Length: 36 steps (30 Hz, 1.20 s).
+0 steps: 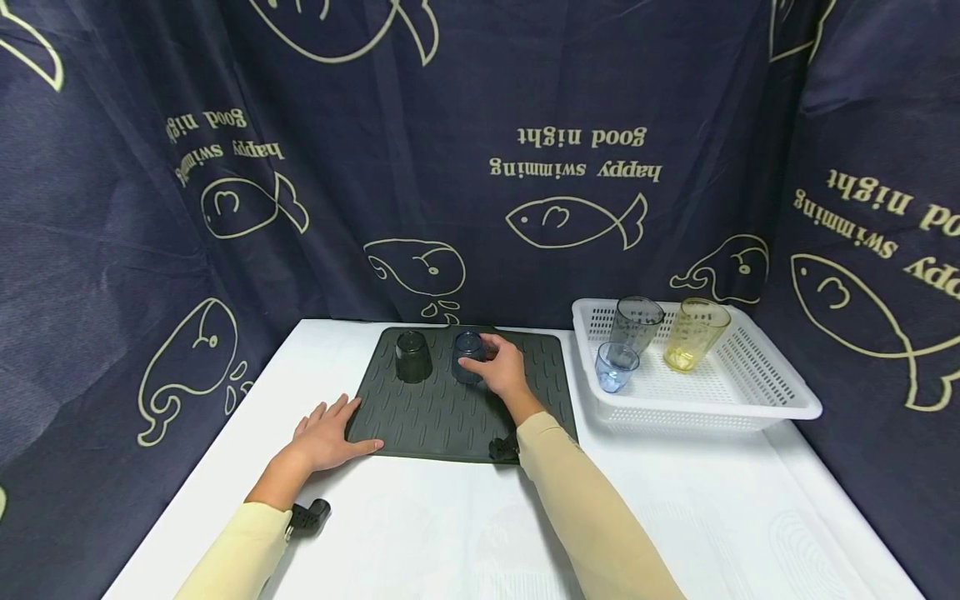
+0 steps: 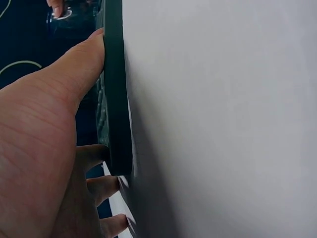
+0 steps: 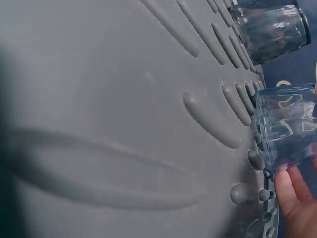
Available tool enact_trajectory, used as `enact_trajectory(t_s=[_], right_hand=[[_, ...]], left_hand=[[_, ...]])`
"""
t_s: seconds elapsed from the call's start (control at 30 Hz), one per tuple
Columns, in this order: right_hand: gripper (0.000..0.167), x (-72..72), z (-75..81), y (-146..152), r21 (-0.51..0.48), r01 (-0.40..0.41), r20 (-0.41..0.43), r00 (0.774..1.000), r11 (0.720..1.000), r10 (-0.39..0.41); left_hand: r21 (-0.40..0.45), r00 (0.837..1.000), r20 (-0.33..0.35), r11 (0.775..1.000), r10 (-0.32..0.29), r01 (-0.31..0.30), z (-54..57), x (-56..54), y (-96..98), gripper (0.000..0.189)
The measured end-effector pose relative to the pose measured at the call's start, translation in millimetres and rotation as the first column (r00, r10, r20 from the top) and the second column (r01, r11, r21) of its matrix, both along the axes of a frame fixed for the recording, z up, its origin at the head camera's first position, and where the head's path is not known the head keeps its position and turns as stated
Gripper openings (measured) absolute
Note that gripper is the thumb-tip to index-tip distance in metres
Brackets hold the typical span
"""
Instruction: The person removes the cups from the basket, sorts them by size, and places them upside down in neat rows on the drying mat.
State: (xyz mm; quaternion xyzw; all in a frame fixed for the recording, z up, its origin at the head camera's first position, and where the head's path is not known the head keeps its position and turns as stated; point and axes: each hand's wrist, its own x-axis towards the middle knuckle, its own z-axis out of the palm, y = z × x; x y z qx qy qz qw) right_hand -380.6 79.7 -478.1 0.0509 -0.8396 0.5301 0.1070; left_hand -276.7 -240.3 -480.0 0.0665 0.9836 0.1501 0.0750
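Note:
My right hand (image 1: 501,367) grips a blue glass (image 1: 467,348) that stands upside down on the dark drying mat (image 1: 420,425). In the right wrist view, fingers (image 3: 292,191) curl at the side of this clear blue glass (image 3: 287,129). To its left on the mat, a dark grey glass (image 1: 412,358) also sits upside down. My left hand (image 1: 326,437) rests at the mat's front left corner, fingers spread. In the left wrist view its thumb (image 2: 84,59) lies along the mat's edge (image 2: 116,99), with fingertips on the corner and the white cloth.
A white perforated basket (image 1: 697,417) stands right of the mat. Inside it are a grey glass (image 1: 636,321), a yellow glass (image 1: 696,333) and a small light blue glass (image 1: 617,367). A navy curtain (image 1: 450,167) with fish drawings hangs behind the white table (image 1: 420,525).

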Motion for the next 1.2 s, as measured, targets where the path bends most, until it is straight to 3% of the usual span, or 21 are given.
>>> enact_trajectory(t_s=[0.33,0.63,0.9,1.2], right_hand=[[0.066,0.1,-1.3,-2.5,-0.013,0.012,-0.006,1.000,1.000,-0.012],[0.068,6.6,-3.1,1.2,-0.008,-0.002,0.027,1.000,1.000,0.002],[0.066,21.3,-0.2,10.2,-0.090,-0.013,0.077,0.997,0.996,0.020],[0.060,41.3,-3.5,25.5,-0.225,-0.046,0.028,0.998,0.973,0.053]], left_hand=[[0.004,1.000,-0.002,1.000,0.000,0.000,-5.2,-1.8,-2.7,0.111],[0.012,1.000,-0.012,1.000,-0.007,0.007,-3.3,-0.5,-2.8,0.111],[0.014,1.000,-0.015,1.000,-0.009,0.010,-2.9,0.0,-2.1,0.110],[0.021,0.999,-0.028,1.000,-0.018,0.019,-2.0,1.7,-1.3,0.108]])
